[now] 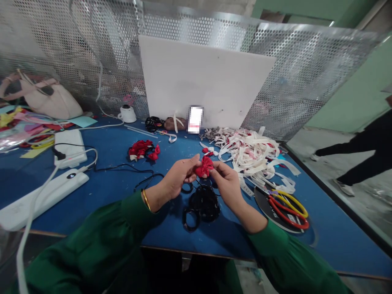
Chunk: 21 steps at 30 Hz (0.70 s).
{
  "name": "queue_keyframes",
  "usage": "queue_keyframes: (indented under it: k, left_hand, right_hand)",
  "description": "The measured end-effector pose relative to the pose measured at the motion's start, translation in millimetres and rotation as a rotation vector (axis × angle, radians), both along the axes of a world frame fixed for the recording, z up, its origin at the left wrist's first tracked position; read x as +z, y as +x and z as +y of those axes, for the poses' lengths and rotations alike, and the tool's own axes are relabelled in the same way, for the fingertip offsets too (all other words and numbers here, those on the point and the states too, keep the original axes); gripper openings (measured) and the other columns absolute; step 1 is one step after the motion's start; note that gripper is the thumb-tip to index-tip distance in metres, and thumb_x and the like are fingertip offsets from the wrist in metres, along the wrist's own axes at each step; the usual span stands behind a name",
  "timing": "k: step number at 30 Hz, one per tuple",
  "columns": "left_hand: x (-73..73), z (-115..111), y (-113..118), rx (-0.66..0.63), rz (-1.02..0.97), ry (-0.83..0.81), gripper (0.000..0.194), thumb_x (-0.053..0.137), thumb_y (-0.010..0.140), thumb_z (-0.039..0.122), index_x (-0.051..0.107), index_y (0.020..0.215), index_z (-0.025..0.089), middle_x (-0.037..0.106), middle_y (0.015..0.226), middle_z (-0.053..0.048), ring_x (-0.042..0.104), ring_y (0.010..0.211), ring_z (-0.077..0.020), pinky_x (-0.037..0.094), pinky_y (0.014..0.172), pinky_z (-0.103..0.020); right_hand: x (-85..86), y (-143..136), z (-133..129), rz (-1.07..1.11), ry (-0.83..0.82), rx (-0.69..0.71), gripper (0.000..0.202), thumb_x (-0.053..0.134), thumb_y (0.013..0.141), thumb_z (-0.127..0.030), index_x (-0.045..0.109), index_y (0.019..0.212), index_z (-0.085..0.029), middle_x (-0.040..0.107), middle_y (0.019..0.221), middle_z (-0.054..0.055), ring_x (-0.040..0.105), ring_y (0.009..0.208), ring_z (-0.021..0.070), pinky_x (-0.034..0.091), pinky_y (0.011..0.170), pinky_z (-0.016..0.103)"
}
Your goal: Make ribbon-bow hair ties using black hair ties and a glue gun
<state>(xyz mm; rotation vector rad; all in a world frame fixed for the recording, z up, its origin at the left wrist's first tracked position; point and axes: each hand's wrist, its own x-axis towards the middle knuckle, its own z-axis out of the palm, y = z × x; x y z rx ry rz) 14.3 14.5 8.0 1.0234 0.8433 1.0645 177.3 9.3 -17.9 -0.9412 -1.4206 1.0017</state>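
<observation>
Between my two hands is a red ribbon bow point(204, 166), held above the blue table. My left hand point(180, 173) pinches its left side, and my right hand point(226, 179) grips its right edge with thumb and fingers. Just below lies a pile of black hair ties point(206, 204), partly hidden by my hands. A heap of red bows point(141, 150) sits to the left. Behind my right hand, a small red and white ribbon piece point(208, 151) rests on the table.
White ribbon strips point(254, 151) are heaped at the right, near scissors with red and yellow handles point(289, 208) on a dark disc. A lit phone point(195, 119) leans on a white board point(208, 77). White power strips point(45, 198) and cables lie left, near a pale handbag point(50, 98). A person's legs point(358, 151) show right.
</observation>
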Motion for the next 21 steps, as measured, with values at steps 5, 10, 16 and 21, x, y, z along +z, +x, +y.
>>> queue_keyframes:
  k: [5,10,16,21]
  left_hand:
    - [-2.0,1,-2,-0.058,0.053,0.078,0.045,0.072,0.08,0.056,0.068,0.075,0.011,0.065,0.067,-0.004,0.033,0.047,-0.0051,0.014,0.045,-0.025]
    - [-1.7,1,-1,-0.05,0.067,0.053,0.037,0.079,0.075,0.047,0.066,0.068,0.013,0.064,0.064,-0.002,0.038,0.049,-0.0044,0.018,0.046,-0.023]
    - [2.3,-1,0,-0.016,0.066,0.062,0.034,0.083,0.069,0.043,0.066,0.065,0.014,0.061,0.06,0.0,0.045,0.054,-0.0067,0.03,0.052,-0.022]
    - [6.0,15,-15,0.195,0.195,0.194,0.031,0.079,0.076,0.045,0.07,0.074,0.015,0.065,0.066,0.0,0.04,0.052,-0.0069,0.029,0.051,-0.023]
  right_hand:
    - [-0.4,0,0,-0.005,0.0,-0.007,0.013,0.068,0.085,-0.034,0.073,0.086,-0.022,0.073,0.075,0.0,0.064,0.07,0.0164,0.048,0.071,0.029]
    - [-0.1,0,0,-0.027,-0.017,-0.02,0.013,0.069,0.084,-0.034,0.073,0.087,-0.022,0.074,0.076,0.0,0.065,0.071,0.0166,0.049,0.07,0.029]
    - [0.4,0,-3,-0.082,0.021,-0.037,0.014,0.067,0.086,-0.034,0.072,0.091,-0.022,0.074,0.08,0.0,0.066,0.075,0.0177,0.052,0.074,0.031]
    - [-0.9,0,-1,-0.091,0.02,-0.132,0.03,0.068,0.084,-0.036,0.067,0.11,-0.021,0.076,0.104,0.007,0.07,0.095,0.0222,0.056,0.085,0.037]
